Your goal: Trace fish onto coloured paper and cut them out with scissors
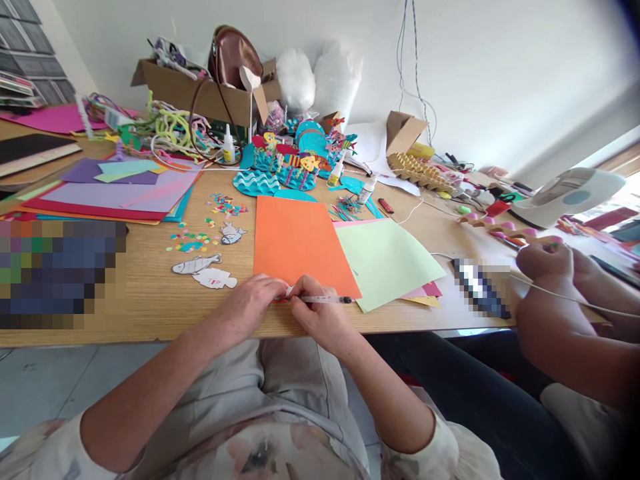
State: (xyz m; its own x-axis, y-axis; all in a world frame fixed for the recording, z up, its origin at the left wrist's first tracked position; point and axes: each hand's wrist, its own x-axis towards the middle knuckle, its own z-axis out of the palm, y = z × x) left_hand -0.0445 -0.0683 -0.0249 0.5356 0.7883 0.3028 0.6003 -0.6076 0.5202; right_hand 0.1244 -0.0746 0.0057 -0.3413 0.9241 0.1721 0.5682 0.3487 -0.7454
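Observation:
An orange sheet of paper point(303, 243) lies on the wooden table in front of me. My right hand point(320, 313) grips a pen point(330, 300) with a clear barrel and a dark end, its tip at the sheet's near edge. There my left hand point(257, 300) has its fingers together, pressing a small white paper piece point(289, 291) onto the orange sheet; most of that piece is hidden by fingers. To the left lie paper fish cutouts: a long grey one point(197, 264), a white one point(215, 278) and a grey-blue one point(233, 233).
Green paper point(390, 257) lies right of the orange sheet, coloured sheets point(110, 193) to the left. Confetti point(193, 240), glue bottles point(229, 147) and blue fish crafts point(290, 167) sit further back. A co-worker's hands point(545, 263) hold a pink scalloped strip at right.

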